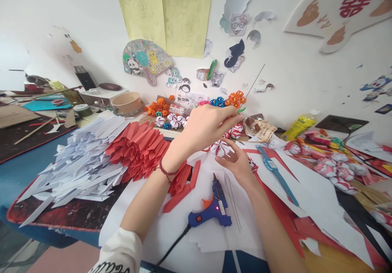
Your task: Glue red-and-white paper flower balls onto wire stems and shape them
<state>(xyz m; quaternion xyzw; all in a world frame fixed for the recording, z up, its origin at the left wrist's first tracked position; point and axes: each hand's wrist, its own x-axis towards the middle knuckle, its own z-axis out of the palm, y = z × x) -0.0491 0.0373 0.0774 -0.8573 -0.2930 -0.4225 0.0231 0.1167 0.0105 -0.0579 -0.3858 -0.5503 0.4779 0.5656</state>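
Note:
In the head view my right hand (237, 165) curls its thumb and fingers around a red-and-white folded paper ball (219, 148). Above it, my left hand (210, 122) is closed, back of the hand up, with the fingertips pinching a thin metal wire (257, 78) that slants up to the right. The wire's lower end is hidden behind the fingers. Below both hands a blue hot glue gun (214, 207) lies on white paper, its small light lit. More thin wires (234, 203) lie beside it.
White folded paper strips (82, 158) and red ones (137, 150) are heaped on the left. Orange paper flowers (161, 106) and a round tan box (125, 101) stand at the back. A blue watch (272, 167), more paper balls (338, 169) and a yellow bottle (298, 125) are on the right.

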